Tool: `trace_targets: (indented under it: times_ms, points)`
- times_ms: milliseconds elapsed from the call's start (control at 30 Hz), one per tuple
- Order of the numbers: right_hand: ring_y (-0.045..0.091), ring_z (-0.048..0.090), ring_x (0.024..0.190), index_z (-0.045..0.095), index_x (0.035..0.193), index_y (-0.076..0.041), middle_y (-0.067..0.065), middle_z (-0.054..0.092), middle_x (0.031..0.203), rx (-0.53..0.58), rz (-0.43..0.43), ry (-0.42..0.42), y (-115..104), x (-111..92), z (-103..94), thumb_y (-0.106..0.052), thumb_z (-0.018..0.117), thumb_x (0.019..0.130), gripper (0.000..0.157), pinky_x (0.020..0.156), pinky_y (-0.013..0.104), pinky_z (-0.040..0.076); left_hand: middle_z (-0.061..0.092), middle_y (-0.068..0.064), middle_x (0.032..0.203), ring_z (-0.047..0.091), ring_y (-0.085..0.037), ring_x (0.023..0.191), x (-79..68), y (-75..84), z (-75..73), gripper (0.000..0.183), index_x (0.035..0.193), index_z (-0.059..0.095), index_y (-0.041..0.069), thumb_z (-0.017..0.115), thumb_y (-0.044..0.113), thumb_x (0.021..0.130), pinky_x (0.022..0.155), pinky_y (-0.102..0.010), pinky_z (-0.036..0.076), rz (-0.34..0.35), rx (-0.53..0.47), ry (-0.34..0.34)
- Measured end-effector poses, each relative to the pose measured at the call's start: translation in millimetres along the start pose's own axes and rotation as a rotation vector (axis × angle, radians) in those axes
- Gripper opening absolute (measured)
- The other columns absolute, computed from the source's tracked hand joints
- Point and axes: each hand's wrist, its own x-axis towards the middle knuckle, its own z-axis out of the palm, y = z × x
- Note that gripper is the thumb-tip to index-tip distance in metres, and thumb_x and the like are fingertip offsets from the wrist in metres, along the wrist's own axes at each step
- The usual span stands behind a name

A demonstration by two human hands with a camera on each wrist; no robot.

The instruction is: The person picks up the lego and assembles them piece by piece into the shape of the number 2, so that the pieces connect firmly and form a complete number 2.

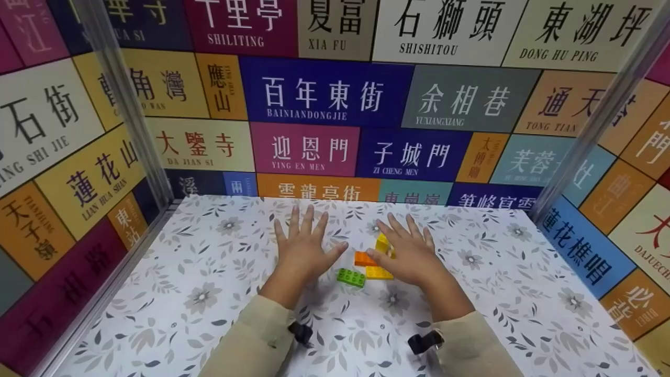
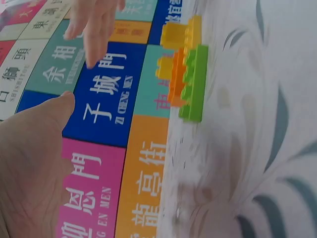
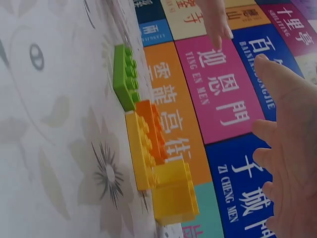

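Several toy building bricks lie close together on the table, between my hands and partly under the right one. They are a green brick (image 1: 350, 277), an orange brick (image 1: 362, 258), a yellow brick (image 1: 379, 273) and a second yellow brick (image 1: 382, 244) that looks taller in the right wrist view. My left hand (image 1: 303, 248) is spread with straight fingers, left of the bricks and holding nothing. My right hand (image 1: 413, 254), also spread, hovers by the yellow bricks and hides part of the taller one. In the right wrist view its fingers appear apart from the bricks.
White table covering (image 1: 204, 335) with grey leaves and flowers runs under both arms. Colourful panels with Chinese lettering (image 1: 324, 94) stand behind and at both sides. Clear upright edges (image 1: 131, 104) mark the corners. A black strap piece (image 1: 425, 342) shows at the right wrist.
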Motion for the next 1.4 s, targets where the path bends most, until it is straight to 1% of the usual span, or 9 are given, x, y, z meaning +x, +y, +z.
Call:
trace_targets:
  times_ms: [200,300,400,567,700,833,1100,1233,1400]
  points:
    - [0.038,-0.002,0.17,0.023,0.169,-0.043,-0.007,0.013,0.181,0.013,-0.057,0.01,-11,-2,2.6,-0.09,0.042,0.094,0.091,0.128,0.076,-0.002,0.003,0.001,0.183,-0.013,-0.035,0.169,-1.9,7.6,0.9,0.096,0.171,0.017,0.041,0.043,0.089,0.092,0.124,-0.074,-0.018,0.008,-0.009,-0.028]
    - [0.039,0.006,0.169,0.028,0.169,-0.04,-0.007,0.02,0.18,0.038,-0.082,0.021,-12,-3,4.4,-0.085,0.05,0.094,0.09,0.127,0.078,0.006,0.007,0.0,0.183,-0.008,-0.035,0.17,-1.7,8.7,1.4,0.094,0.171,0.019,0.04,0.045,0.088,0.093,0.126,-0.075,-0.013,0.016,-0.055,-0.035]
    - [0.039,0.02,0.167,0.034,0.167,-0.037,-0.004,0.03,0.178,0.081,-0.109,0.01,-12,-3,7.6,-0.081,0.059,0.092,0.091,0.126,0.078,0.018,0.017,-0.001,0.182,0.003,-0.036,0.17,-1.3,7.9,4.1,0.091,0.17,0.026,0.038,0.05,0.083,0.095,0.129,-0.075,-0.004,0.028,-0.114,-0.066]
    - [0.037,0.036,0.16,0.044,0.163,-0.035,0.0,0.046,0.17,0.157,-0.103,-0.055,-12,-1,16.5,-0.077,0.069,0.089,0.088,0.125,0.071,0.031,0.035,-0.003,0.175,0.024,-0.036,0.165,0.2,4.9,12.0,0.083,0.166,0.039,0.036,0.065,0.071,0.095,0.131,-0.073,0.009,0.054,-0.179,-0.176]
    - [0.034,0.045,0.155,0.055,0.157,-0.03,0.003,0.055,0.162,0.23,-0.099,-0.102,-11,0,21.9,-0.063,0.08,0.089,0.08,0.125,0.064,0.036,0.048,-0.006,0.166,0.038,-0.036,0.157,0.6,2.0,16.9,0.072,0.158,0.052,0.031,0.074,0.058,0.095,0.129,-0.067,0.025,0.122,-0.187,-0.246]
    - [0.03,0.059,0.139,0.062,0.151,-0.025,0.003,0.065,0.15,0.324,-0.114,-0.152,-11,1,24.1,-0.049,0.088,0.086,0.074,0.119,0.057,0.046,0.057,-0.008,0.157,0.048,-0.037,0.149,-0.2,-0.2,18.0,0.064,0.152,0.06,0.025,0.079,0.046,0.095,0.123,-0.06,0.038,0.198,-0.23,-0.293]
    - [0.022,0.072,0.103,0.067,0.145,-0.014,0.008,0.074,0.135,0.415,-0.186,-0.249,-6,2,32.1,-0.032,0.09,0.088,0.064,0.092,0.045,0.059,0.065,-0.006,0.149,0.058,-0.032,0.142,-1.6,2.3,22.0,0.059,0.147,0.064,0.02,0.084,0.031,0.092,0.121,-0.053,0.044,0.235,-0.306,-0.362]
    - [0.018,0.075,0.098,0.068,0.144,-0.015,0.006,0.076,0.132,0.437,-0.15,-0.288,-7,2,33.9,-0.028,0.091,0.086,0.064,0.084,0.037,0.06,0.071,-0.005,0.137,0.065,-0.027,0.129,-0.6,4.3,24.6,0.055,0.143,0.067,0.017,0.085,0.025,0.091,0.115,-0.049,0.05,0.243,-0.342,-0.39]
    - [0.015,0.076,0.101,0.07,0.141,-0.017,0.005,0.074,0.137,0.447,-0.12,-0.305,-9,2,36.3,-0.025,0.092,0.084,0.062,0.084,0.034,0.062,0.072,-0.006,0.137,0.066,-0.026,0.128,-0.3,5.6,26.4,0.052,0.141,0.068,0.016,0.085,0.022,0.092,0.116,-0.048,0.05,0.233,-0.352,-0.408]
